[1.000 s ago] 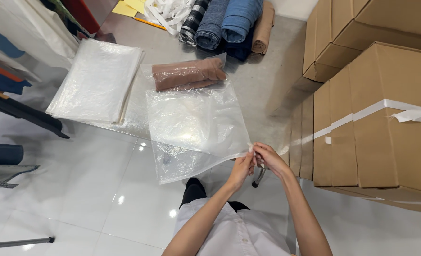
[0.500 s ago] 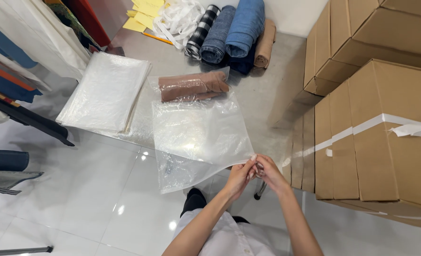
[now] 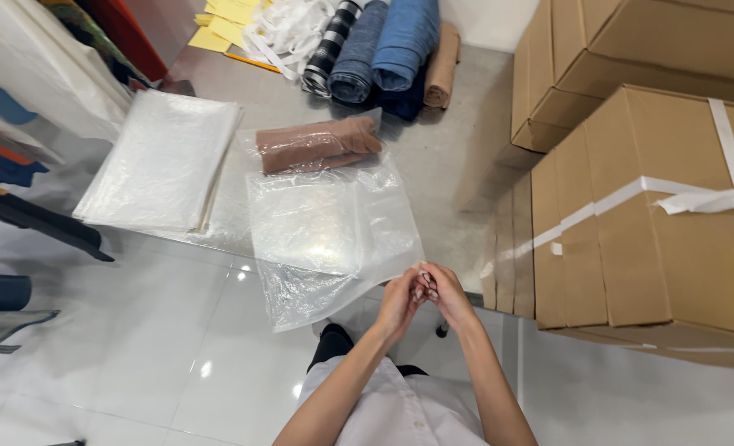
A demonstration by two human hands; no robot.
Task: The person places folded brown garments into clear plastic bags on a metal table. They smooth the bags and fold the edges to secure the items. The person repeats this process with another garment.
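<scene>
Both hands meet at chest height, left hand (image 3: 400, 299) and right hand (image 3: 448, 296) pinched together on something small and thin between the fingertips; too small to tell what. Each grip is clenched on that bit, likely so it can be worked with both thumbs. The clear flat plastic bag (image 3: 334, 235) lies on the floor just ahead and left of the hands, not touched. Beyond it, a bagged brown folded cloth (image 3: 317, 144); a stack of clear bags (image 3: 164, 161) lies left; taped cardboard boxes (image 3: 648, 223) stand right.
</scene>
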